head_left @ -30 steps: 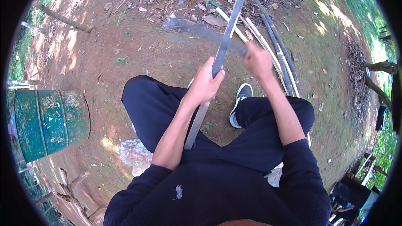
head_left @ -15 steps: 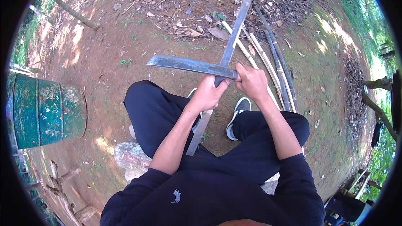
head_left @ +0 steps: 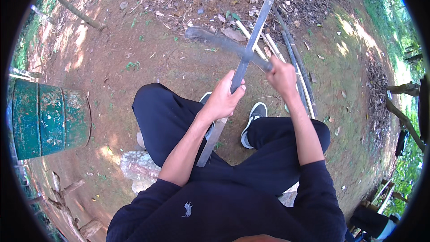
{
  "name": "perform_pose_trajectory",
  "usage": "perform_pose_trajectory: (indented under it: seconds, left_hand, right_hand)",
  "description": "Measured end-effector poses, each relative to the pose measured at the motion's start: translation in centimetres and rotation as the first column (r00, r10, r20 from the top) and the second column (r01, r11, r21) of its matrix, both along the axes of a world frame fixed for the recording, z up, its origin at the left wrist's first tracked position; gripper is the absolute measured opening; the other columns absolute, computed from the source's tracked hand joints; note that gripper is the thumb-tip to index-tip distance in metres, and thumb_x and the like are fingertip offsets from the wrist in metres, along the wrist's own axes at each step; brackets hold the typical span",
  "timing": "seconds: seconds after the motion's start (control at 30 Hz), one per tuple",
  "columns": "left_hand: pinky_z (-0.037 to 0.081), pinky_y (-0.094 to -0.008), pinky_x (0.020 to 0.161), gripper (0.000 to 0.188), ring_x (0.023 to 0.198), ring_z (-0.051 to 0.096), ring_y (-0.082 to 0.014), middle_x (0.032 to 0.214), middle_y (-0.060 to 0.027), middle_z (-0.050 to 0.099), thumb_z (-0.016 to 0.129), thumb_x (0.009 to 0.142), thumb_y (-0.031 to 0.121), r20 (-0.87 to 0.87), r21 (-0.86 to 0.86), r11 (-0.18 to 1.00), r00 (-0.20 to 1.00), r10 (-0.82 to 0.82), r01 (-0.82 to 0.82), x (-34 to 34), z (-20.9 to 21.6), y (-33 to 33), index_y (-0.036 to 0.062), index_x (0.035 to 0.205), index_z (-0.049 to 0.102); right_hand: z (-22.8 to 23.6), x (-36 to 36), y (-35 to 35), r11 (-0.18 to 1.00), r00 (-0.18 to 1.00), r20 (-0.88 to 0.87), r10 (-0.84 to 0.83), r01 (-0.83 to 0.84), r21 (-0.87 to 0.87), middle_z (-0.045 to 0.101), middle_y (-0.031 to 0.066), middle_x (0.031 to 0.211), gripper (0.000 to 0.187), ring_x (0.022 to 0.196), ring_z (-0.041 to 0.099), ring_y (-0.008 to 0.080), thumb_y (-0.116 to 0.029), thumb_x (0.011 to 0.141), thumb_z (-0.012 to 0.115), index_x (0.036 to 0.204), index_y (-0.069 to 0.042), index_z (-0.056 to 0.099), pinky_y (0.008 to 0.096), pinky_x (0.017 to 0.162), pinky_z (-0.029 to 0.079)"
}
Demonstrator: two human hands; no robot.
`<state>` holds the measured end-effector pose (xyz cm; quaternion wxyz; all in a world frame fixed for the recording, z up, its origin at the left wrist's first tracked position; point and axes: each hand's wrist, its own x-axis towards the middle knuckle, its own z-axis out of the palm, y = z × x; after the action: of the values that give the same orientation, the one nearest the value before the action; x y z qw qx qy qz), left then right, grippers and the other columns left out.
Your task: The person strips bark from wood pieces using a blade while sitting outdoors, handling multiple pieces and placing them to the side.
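A dark-clothed person [head_left: 251,197] sits with a long bamboo strip [head_left: 261,18] slanting forward from the lap [head_left: 233,170]; a motion-blurred machete [head_left: 216,41] crosses it beyond the left hand [head_left: 223,97], which grips the strip, while the right hand [head_left: 283,77] clenches the machete's handle [head_left: 267,66].

The blade [head_left: 219,41] is blurring, the right hand's fingers [head_left: 275,75] are covering one end of it, and the dark strip [head_left: 242,66] is running past the top edge.
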<state>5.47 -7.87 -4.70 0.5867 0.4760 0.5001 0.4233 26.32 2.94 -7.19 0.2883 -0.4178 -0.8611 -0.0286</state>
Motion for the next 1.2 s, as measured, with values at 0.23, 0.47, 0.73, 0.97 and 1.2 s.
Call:
perform_pose_trajectory:
  seconds: [0.23,0.47,0.73,0.97,1.2]
  left_hand:
    - [0.035,-0.0254,0.033,0.011,0.038,0.042,-0.0058,0.06,0.0025,0.047,0.053,0.099,0.012,0.01,-0.024,0.999,1.0,0.022,-0.021,-0.6,-0.6,0.2,0.0039,0.104,0.047]
    - [0.035,-0.026,0.033,0.014,0.037,0.042,-0.006,0.059,0.003,0.046,0.054,0.099,0.013,0.046,0.01,0.998,0.997,0.061,-0.062,-1.0,-1.0,0.6,0.0037,0.107,0.048]
    - [0.035,-0.0249,0.034,0.02,0.038,0.041,-0.0054,0.059,0.0042,0.044,0.054,0.099,0.015,0.041,-0.028,0.999,0.999,0.028,-0.027,-1.0,0.3,0.2,0.0013,0.112,0.047]
    - [0.038,-0.028,0.034,0.02,0.038,0.047,-0.0095,0.062,-0.001,0.05,0.055,0.098,0.016,0.034,0.025,0.999,0.999,0.019,-0.02,-1.0,0.1,0.3,0.0012,0.11,0.048]
    - [0.034,-0.025,0.033,0.019,0.038,0.041,-0.0047,0.06,0.0048,0.045,0.055,0.1,0.015,0.011,-0.048,0.999,1.0,-0.019,0.019,-0.9,0.6,-0.2,0.0038,0.112,0.046]
  right_hand:
    - [0.4,-2.2,-2.5,0.989,0.99,0.084,0.11,-0.101,-0.104,0.057,0.0121,0.061,0.019,0.056,0.062,0.034,-0.005,0.067,0.067,0.076,-0.008,0.05,0.044,0.05,0.048]
    - [-0.1,-2.0,-1.9,1.0,0.995,0.096,0.013,-0.012,-0.007,0.062,0.0055,0.064,0.017,0.049,0.062,0.0261,-0.012,0.074,0.067,0.079,-0.011,0.051,0.0421,0.044,0.047]
    - [0.4,-1.3,-1.5,1.0,0.999,0.044,0.012,-0.011,-0.02,0.058,0.0096,0.062,0.017,0.052,0.061,0.0284,-0.004,0.07,0.065,0.076,-0.009,0.05,0.0426,0.048,0.048]
    - [0.6,-0.9,0.5,0.992,0.998,0.037,0.042,-0.045,0.115,0.06,0.0062,0.06,0.017,0.049,0.063,0.0232,-0.007,0.074,0.067,0.08,-0.01,0.051,0.0391,0.042,0.049]
    - [-0.9,-0.4,1.0,0.997,0.997,0.07,-0.032,0.027,0.075,0.06,0.0082,0.057,0.011,0.049,0.064,0.0255,-0.014,0.08,0.065,0.08,-0.013,0.053,0.0449,0.047,0.049]
